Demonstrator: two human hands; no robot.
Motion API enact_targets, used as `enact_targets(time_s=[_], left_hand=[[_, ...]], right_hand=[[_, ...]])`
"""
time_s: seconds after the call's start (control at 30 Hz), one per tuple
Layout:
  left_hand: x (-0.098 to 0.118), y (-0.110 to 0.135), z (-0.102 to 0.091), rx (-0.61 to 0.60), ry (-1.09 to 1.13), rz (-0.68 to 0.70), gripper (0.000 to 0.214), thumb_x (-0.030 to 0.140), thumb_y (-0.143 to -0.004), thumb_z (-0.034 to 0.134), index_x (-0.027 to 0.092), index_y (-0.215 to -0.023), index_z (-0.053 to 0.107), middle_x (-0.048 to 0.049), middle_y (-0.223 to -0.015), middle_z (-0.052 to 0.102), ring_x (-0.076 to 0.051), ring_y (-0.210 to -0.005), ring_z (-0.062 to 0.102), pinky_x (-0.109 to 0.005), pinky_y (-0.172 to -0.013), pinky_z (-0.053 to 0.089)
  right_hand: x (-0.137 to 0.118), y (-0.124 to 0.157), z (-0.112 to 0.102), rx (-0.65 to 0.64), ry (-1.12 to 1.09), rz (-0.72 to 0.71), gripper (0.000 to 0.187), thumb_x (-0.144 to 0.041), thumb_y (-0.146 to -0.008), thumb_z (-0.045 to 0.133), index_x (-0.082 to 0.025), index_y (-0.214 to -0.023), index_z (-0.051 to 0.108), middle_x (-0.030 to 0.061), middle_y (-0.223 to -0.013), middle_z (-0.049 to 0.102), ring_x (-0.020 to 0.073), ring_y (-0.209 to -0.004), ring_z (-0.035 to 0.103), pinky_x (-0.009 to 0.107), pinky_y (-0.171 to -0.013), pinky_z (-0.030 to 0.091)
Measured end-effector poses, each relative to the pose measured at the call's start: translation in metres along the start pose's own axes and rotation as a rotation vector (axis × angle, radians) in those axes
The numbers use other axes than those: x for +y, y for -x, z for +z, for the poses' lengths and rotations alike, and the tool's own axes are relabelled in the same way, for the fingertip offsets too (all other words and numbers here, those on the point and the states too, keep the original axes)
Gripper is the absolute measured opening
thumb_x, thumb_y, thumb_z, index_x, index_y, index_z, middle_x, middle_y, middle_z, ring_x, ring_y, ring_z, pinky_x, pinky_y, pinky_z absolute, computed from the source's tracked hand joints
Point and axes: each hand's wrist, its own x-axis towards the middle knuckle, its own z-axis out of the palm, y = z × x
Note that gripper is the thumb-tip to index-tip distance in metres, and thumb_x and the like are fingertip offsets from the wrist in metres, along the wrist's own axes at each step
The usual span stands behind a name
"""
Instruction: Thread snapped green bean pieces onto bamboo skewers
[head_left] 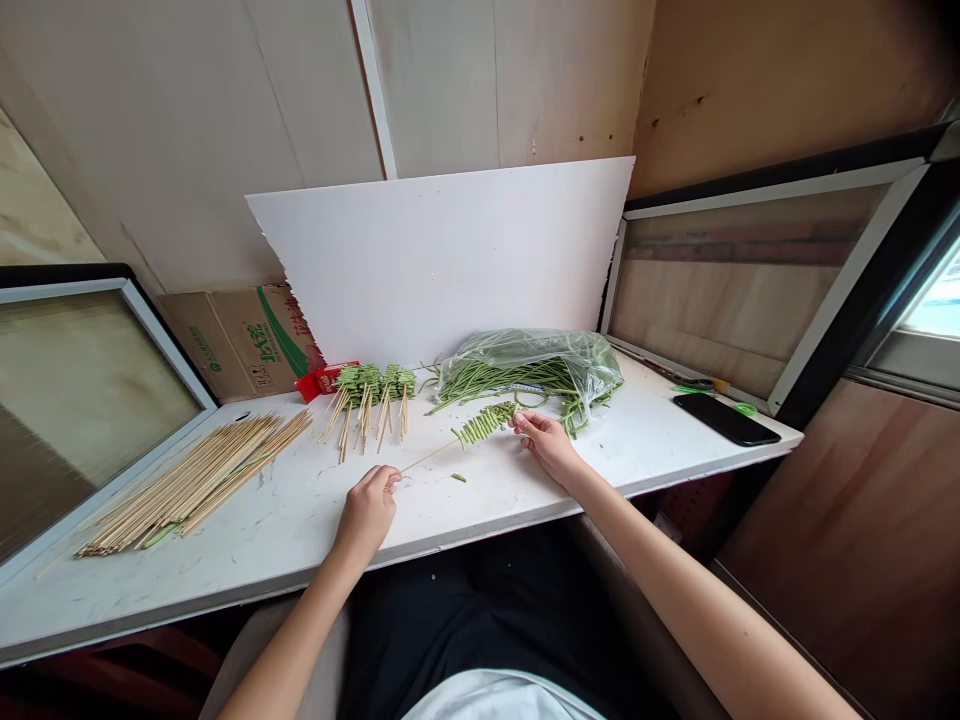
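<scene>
My left hand [369, 508] is closed in a pinch on the near end of a thin bamboo skewer [431, 457] that lies across the white table [300, 520]. Short pieces of green bean [484, 423] are threaded in a row on the skewer's far end. My right hand [547, 443] rests on the table at that end, its fingers curled at the last bean pieces. One loose bean piece [458, 478] lies between my hands. Just behind is a clear plastic bag of long green beans [529, 372].
Finished bean skewers [371, 395] lie in a fan at the back by a red packet [322, 380]. A pile of bare skewers [199, 480] lies at the left. A black phone [726, 419] lies at the right edge. A white board [450, 255] leans on the wall.
</scene>
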Motion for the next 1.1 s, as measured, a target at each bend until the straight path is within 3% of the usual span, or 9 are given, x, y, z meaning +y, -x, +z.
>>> enact_targets(time_s=[0.3, 0.77, 1.1], left_hand=[[0.002, 0.0, -0.001, 0.001, 0.004, 0.024, 0.035, -0.001, -0.081, 0.04, 0.021, -0.091, 0.065, -0.0046, -0.091, 0.071, -0.02, -0.087, 0.071, -0.027, -0.076, 0.055], [0.002, 0.0, 0.0, -0.007, 0.009, 0.011, 0.034, 0.0, -0.081, 0.04, 0.021, -0.09, 0.065, -0.0045, -0.09, 0.071, -0.02, -0.087, 0.07, -0.028, -0.077, 0.054], [0.003, 0.0, 0.0, -0.01, -0.015, -0.005, 0.032, 0.0, -0.081, 0.042, 0.021, -0.088, 0.066, -0.0044, -0.089, 0.071, -0.02, -0.085, 0.07, -0.029, -0.076, 0.053]], right_hand=[[0.008, -0.004, -0.001, 0.019, -0.008, 0.024, 0.048, -0.063, -0.076, 0.078, -0.021, -0.097, 0.077, 0.008, -0.099, 0.073, 0.0196, -0.084, 0.06, 0.027, -0.062, 0.041], [0.0, 0.001, 0.001, 0.007, 0.095, 0.012, 0.052, -0.067, -0.078, 0.073, -0.019, -0.097, 0.075, 0.0113, -0.103, 0.074, 0.0224, -0.089, 0.065, 0.027, -0.064, 0.046], [-0.002, 0.003, 0.001, 0.014, 0.076, 0.011, 0.049, -0.065, -0.077, 0.076, -0.018, -0.093, 0.076, 0.009, -0.099, 0.073, 0.0176, -0.08, 0.061, 0.027, -0.065, 0.044]])
